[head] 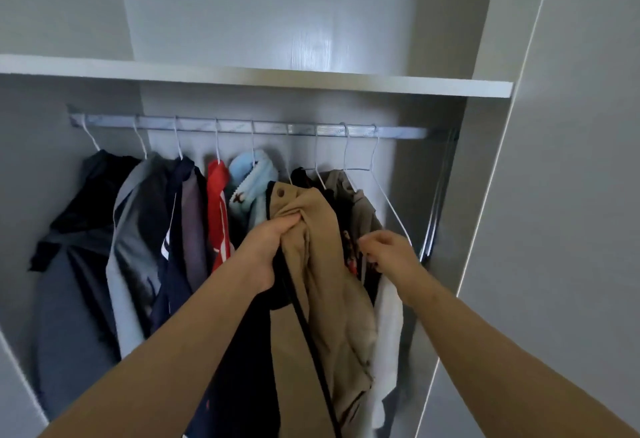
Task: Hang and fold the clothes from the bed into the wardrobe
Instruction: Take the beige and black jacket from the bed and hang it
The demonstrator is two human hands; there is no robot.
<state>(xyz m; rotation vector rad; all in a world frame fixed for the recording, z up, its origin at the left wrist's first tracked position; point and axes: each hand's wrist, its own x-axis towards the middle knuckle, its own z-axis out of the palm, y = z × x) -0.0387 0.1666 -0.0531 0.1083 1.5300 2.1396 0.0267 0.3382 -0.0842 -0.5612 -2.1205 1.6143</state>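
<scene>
At the wardrobe rail (242,126), read from the left end: a dark garment (79,216), grey and navy pieces, a red top (218,202) and a pale blue fleece (249,178) hang on white wire hangers.

1. Left hand (270,247) – fingers wrapped tight round a bunched fold near the top of the tan garment (329,292). It is held up in front of the hung row, below the rail and not on it. Its long axis runs roughly vertically, and the bulk drops away past my forearm and out of view at the bottom.

2. Right hand (391,250) – just to the right of the tan garment, fingers curled beside it. I cannot tell whether they pinch anything. A white cloth (389,316) hangs directly under this hand.

3. Empty hanger (376,150) – hooked at the right end of the occupied stretch of rail, above and slightly behind the right hand. Its sloping arm descends towards that hand.

Judgement: the tan garment is not yet hung. The empty hanger lies up and to the right of it, so the right hand is the nearer one for taking the hanger. The left hand would then keep the garment's top edge raised for threading.
</scene>
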